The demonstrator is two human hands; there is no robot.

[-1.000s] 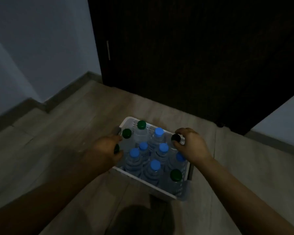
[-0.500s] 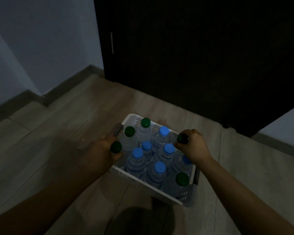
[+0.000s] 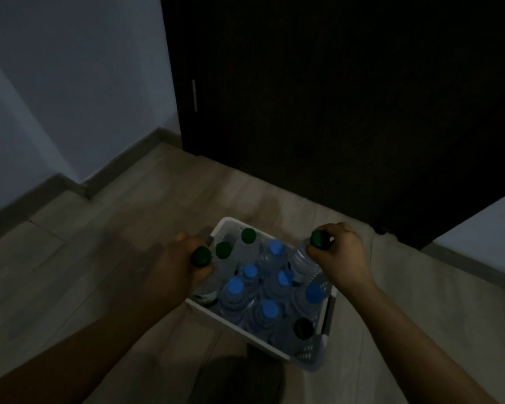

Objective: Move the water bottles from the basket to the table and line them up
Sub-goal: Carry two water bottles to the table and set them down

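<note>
A white plastic basket point(image 3: 236, 322) stands on the floor, packed with several clear water bottles with blue and green caps. My left hand point(image 3: 172, 266) grips the neck of a green-capped bottle point(image 3: 201, 256) at the basket's left side, lifted partly above the others. My right hand point(image 3: 341, 258) grips the neck of another green-capped bottle point(image 3: 318, 239) at the far right corner, also raised and tilted. Blue-capped bottles point(image 3: 270, 309) fill the middle. A green-capped one point(image 3: 303, 328) stands at the near right corner. No table is in view.
The room is dim. A dark wooden door point(image 3: 333, 97) rises just beyond the basket. A pale wall with a skirting board point(image 3: 123, 161) runs along the left. Wood-look floor point(image 3: 70, 272) lies to the left and right of the basket.
Both hands have closed round bottle necks and pulled their green-capped bottles upward out of the basket. The view has shifted slightly.
</note>
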